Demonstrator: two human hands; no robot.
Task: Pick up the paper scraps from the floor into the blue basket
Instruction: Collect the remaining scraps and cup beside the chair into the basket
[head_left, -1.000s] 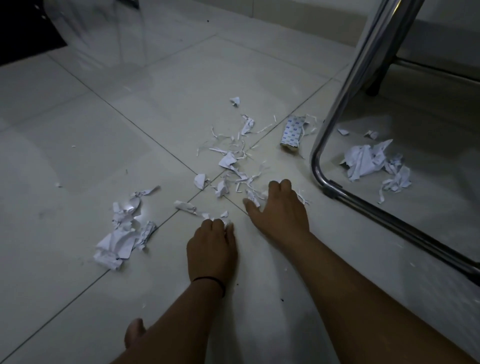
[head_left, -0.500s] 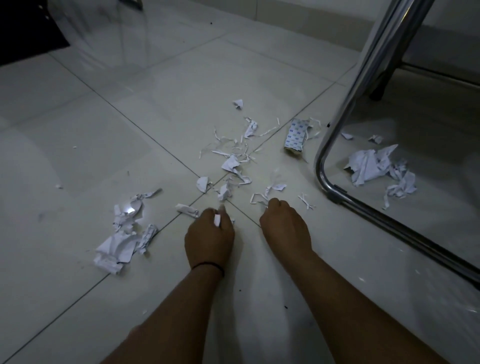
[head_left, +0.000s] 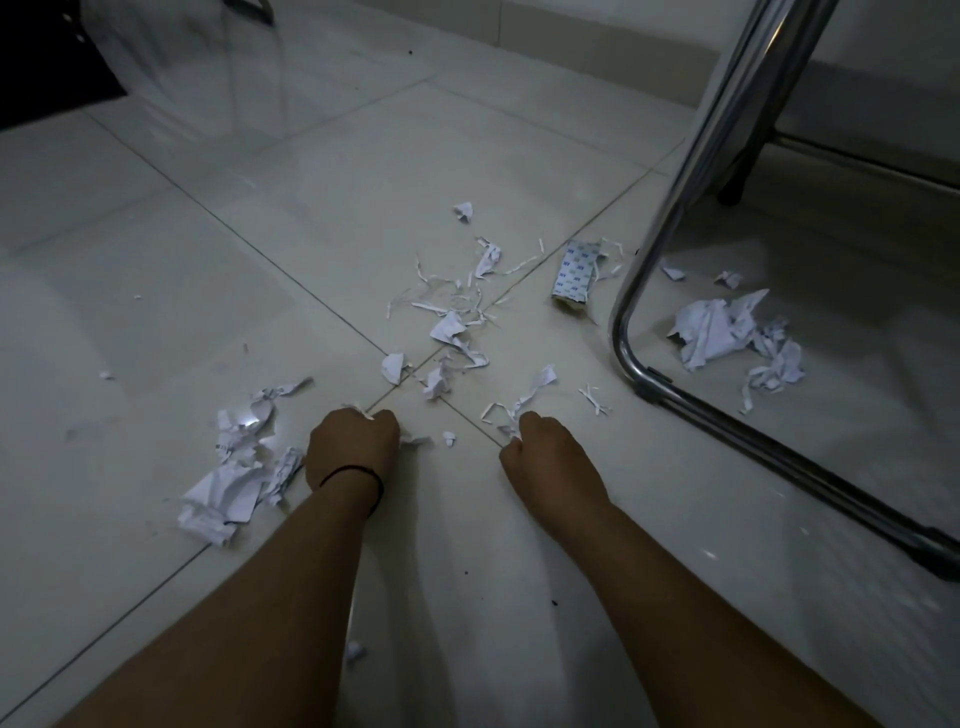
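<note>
White paper scraps lie scattered on the pale tiled floor. My left hand is a fist closed on small scraps, with white bits poking out at its top and right side. My right hand is also curled shut on scraps, a thin strip trailing from its fingers. A crumpled pile lies just left of my left hand. Thin strips and torn pieces spread ahead of both hands. A printed piece rests near the chair leg. The blue basket is not in view.
A chrome chair frame curves down at the right, its rail running along the floor to the lower right. Another crumpled paper pile lies under the chair. A dark object fills the top-left corner.
Both hands have pulled back toward me and closed into fists, gathering small scraps from the tile joint. The strip by my right hand shifted with it.
</note>
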